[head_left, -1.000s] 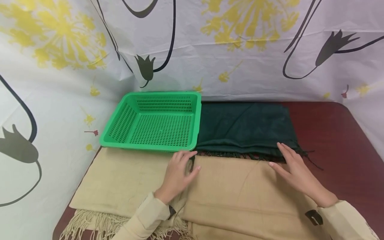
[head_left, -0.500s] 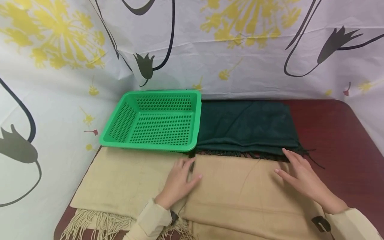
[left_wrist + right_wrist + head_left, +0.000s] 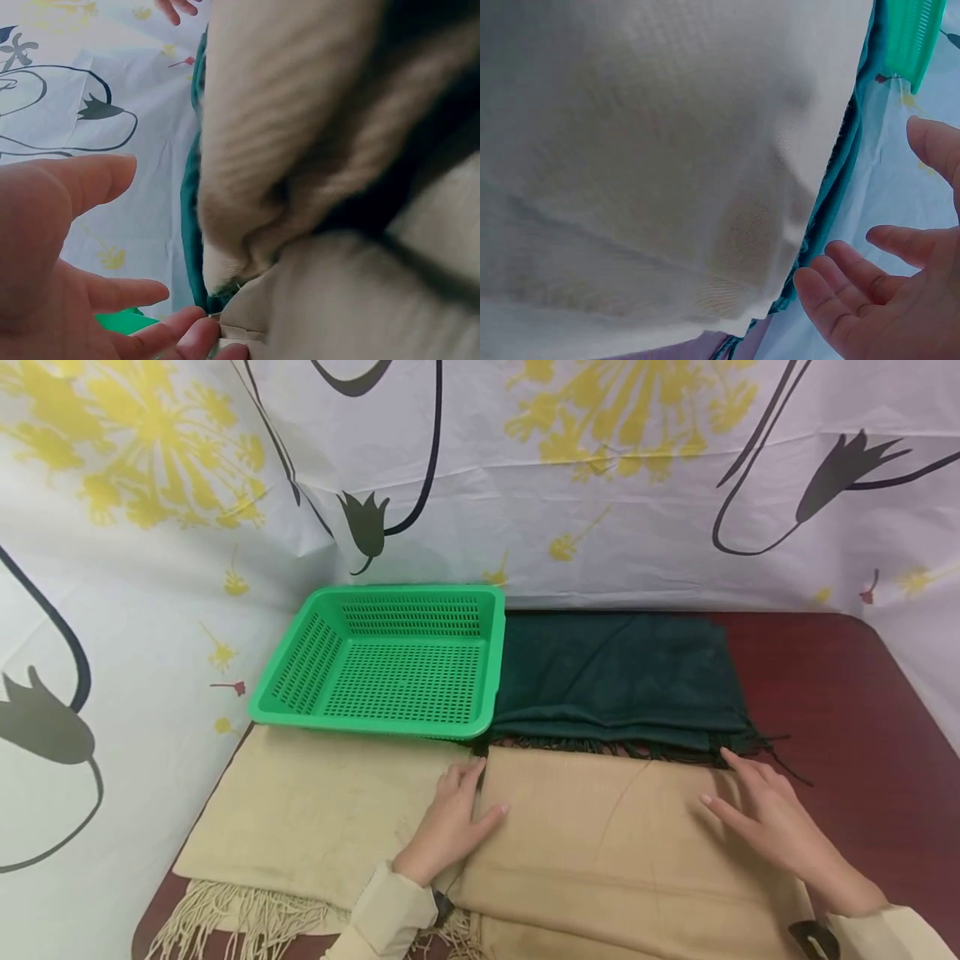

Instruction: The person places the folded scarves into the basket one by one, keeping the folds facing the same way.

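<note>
A folded tan shawl [image 3: 615, 843] lies flat at the front, with creases across its near part. At its left edge is my left hand [image 3: 450, 827], fingers extended along the gap and thumb over the tan cloth. Over the far right corner of the same shawl is my right hand [image 3: 772, 827], fingers spread and relaxed, holding nothing. In the left wrist view the left fingertips [image 3: 191, 330] are right at the cloth's edge. The right wrist view shows the right hand [image 3: 885, 292] palm up in frame, beside the tan cloth [image 3: 667, 165].
A cream shawl [image 3: 315, 810] with fringe lies on the left. Behind it stands a green perforated basket [image 3: 491, 685], and right of that a folded dark green shawl [image 3: 615, 668] with dark fringe. Everything rests on a dark red table [image 3: 825, 693] against a patterned white sheet [image 3: 600, 543].
Both hands have drawn back a little toward the near side. The right hand has also shifted to the right, along the tan shawl's corner. The shawls and basket stay put.
</note>
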The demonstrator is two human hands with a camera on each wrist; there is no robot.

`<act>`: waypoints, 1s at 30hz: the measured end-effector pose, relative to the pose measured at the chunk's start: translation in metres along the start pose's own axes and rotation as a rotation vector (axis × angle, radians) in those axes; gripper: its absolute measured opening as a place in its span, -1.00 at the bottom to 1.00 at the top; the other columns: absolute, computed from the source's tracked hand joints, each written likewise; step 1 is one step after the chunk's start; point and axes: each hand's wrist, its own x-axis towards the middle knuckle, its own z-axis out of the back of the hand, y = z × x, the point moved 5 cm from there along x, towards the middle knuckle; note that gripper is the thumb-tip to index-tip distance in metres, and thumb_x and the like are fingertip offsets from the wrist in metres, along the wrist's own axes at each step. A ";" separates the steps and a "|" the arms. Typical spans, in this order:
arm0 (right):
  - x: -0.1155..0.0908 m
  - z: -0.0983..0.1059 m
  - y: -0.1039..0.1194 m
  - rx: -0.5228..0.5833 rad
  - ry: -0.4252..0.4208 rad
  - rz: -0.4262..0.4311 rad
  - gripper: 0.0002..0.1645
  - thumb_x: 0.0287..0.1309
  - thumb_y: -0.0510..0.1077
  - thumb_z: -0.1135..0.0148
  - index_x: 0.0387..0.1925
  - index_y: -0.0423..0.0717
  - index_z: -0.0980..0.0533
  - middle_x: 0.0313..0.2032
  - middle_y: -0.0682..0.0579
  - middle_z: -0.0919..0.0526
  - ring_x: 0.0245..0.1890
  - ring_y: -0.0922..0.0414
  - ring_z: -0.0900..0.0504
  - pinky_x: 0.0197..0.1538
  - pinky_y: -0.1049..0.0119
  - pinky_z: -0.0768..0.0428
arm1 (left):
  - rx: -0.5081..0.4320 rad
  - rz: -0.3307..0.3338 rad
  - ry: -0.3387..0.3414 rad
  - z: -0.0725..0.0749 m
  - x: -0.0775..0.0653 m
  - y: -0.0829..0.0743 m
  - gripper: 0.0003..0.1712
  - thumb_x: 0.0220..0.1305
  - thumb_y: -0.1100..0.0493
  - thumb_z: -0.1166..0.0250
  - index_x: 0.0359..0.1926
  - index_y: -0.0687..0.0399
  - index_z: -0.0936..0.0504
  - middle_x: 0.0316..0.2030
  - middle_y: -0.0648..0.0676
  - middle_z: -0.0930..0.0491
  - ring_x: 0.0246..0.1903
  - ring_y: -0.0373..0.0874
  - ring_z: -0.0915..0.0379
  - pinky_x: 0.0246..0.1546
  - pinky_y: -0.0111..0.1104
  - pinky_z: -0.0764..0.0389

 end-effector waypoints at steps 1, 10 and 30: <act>-0.001 0.000 0.000 -0.001 -0.003 -0.001 -0.16 0.06 -0.05 -0.20 0.21 -0.45 -0.07 0.01 -0.53 -0.20 0.00 -0.44 -0.11 -0.10 -0.30 -0.10 | -0.007 0.010 0.008 -0.001 -0.001 0.001 -0.21 0.15 -0.06 -0.17 0.27 0.28 -0.13 0.10 0.24 -0.21 0.12 0.05 -0.15 0.05 -0.17 -0.30; -0.008 0.000 -0.008 -0.008 -0.002 -0.033 -0.17 0.06 -0.05 -0.20 0.19 -0.47 -0.09 0.00 -0.53 -0.20 -0.01 -0.45 -0.11 -0.12 -0.30 -0.11 | -0.042 0.042 0.075 -0.013 -0.010 0.008 -0.21 0.16 -0.06 -0.15 0.26 0.32 -0.13 0.02 0.25 -0.22 0.01 0.02 -0.25 -0.01 -0.18 -0.34; -0.022 -0.005 -0.025 -0.061 0.048 -0.091 -0.15 0.06 0.00 -0.19 0.17 -0.51 -0.09 0.00 -0.59 -0.18 -0.03 -0.45 -0.13 -0.14 -0.29 -0.12 | -0.034 0.048 0.125 -0.017 -0.011 0.009 -0.19 0.18 -0.07 -0.13 0.26 0.38 -0.08 0.01 0.30 -0.26 -0.01 0.05 -0.27 0.00 -0.16 -0.34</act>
